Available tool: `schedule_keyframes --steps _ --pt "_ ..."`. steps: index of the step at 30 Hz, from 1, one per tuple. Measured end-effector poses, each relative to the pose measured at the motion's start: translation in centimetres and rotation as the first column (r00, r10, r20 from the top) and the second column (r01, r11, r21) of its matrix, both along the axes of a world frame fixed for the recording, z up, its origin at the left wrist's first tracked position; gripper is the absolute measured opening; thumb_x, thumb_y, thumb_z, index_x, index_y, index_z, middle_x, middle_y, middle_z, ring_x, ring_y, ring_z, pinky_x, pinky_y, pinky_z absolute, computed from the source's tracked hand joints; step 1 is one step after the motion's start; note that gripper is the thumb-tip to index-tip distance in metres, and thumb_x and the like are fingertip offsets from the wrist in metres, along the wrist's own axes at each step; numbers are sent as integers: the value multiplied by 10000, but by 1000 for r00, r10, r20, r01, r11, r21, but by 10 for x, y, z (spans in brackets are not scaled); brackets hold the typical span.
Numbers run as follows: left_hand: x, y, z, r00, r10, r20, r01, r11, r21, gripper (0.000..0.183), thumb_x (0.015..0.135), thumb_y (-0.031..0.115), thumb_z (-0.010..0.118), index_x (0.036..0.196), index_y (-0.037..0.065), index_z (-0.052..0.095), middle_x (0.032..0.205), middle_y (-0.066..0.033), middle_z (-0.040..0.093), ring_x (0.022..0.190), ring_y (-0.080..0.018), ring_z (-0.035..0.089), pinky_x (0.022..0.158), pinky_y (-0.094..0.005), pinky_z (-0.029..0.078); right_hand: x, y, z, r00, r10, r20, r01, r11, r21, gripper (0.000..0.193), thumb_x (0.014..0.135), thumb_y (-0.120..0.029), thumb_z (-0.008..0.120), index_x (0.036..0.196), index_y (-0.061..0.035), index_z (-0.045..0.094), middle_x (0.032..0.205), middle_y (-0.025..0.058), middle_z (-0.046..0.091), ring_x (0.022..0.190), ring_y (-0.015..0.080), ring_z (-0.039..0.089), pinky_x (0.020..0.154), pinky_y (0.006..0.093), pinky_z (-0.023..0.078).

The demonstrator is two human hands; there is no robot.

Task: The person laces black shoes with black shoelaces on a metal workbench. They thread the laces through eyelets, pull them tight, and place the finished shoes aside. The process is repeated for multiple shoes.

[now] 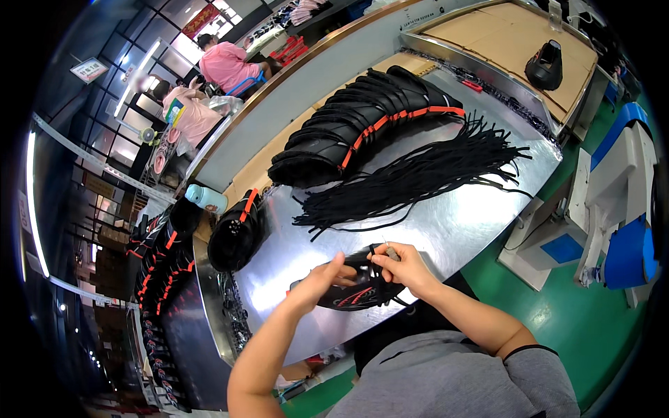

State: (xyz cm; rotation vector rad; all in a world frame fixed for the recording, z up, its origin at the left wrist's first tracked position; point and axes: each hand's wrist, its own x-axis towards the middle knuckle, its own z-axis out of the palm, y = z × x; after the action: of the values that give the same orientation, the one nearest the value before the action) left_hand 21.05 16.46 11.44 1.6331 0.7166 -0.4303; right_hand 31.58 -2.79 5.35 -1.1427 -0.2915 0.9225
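A black shoe upper (348,298) with red and grey markings lies on its side at the table's near edge. My left hand (322,280) grips it at the opening, fingers partly inside and thumb raised. My right hand (406,268) is closed at the shoe's lacing area, pinching a small tool with a short greyish handle (393,254) and a thin tip. Black lace runs at these fingers, and a loose end sticks out beside the shoe. Beyond my hands lies a large bundle of black laces (411,177).
A row of nested black shoe uppers (362,122) with an orange-red strip stands at the back of the metal table (282,240). Another upper (237,233) stands left, near a light-blue bottle (206,198). A black shoe (545,66) rests on the cardboard-lined tray (488,31). Two people sit working beyond the partition.
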Motion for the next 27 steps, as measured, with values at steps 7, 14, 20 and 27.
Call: schedule_keyframes --steps 7,14,20,27 --pt "4 4 -27 978 56 -200 -130 916 -379 744 953 681 393 1202 -6 529 980 -115 682 882 -166 666 741 -281 554 -7 1 -2 986 49 159 -27 990 -138 236 879 -120 698 1074 4 644 730 35 654 567 84 575 527 242 439" --pt "-24 -49 -11 982 140 127 -130 988 -80 506 987 481 508 1179 29 630 1054 -100 684 884 -196 661 771 -281 458 -18 -13 7 819 49 571 56 985 -165 488 825 -107 742 1237 -22 493 740 69 668 666 160 631 662 286 484" --pt "-24 -69 -2 922 313 227 -336 939 71 173 970 147 607 1027 -11 645 847 -75 672 728 -130 659 570 -249 534 -24 -14 19 707 143 692 54 966 -254 505 829 -194 714 1235 -35 461 775 93 692 751 297 679 675 389 494" --pt "-31 -70 -12 920 165 356 -280 911 301 194 918 138 679 1040 -3 625 856 -48 648 662 -104 610 527 -247 530 -20 -28 28 569 92 817 72 984 -161 213 927 -163 616 1033 -33 486 772 133 668 761 354 667 627 413 501"
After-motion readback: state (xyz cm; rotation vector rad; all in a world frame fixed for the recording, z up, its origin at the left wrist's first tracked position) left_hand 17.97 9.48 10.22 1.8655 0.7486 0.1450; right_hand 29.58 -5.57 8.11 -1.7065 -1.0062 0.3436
